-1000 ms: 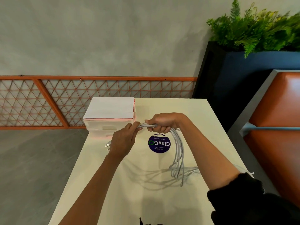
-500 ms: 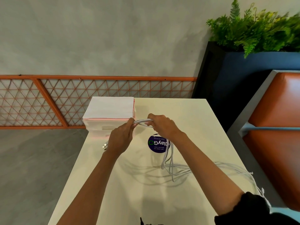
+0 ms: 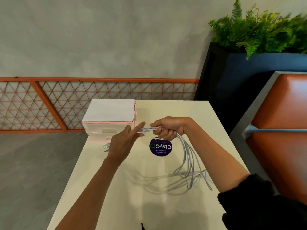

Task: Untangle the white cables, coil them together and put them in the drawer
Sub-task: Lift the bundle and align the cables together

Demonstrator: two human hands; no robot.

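Just the head view here, so I'm going off that. Biggest worry: the thin white charging cables (image 3: 186, 156) are hanging from my fist in loose, uneven loops and dragging on the cream rectangular table (image 3: 166, 205). I'm guessing a loop could snag or slip out and re-tangle the bunch if I'm pulling too fast. The small white plastic drawer box (image 3: 108, 130) is sitting at the far left of the table and looks closed. My right hand (image 3: 166, 128) is wrapping fully around the bunch, fingers curled tight. My left hand (image 3: 123, 145) is lying nearly flat, fingers straight, just touching the strands beside that fist.
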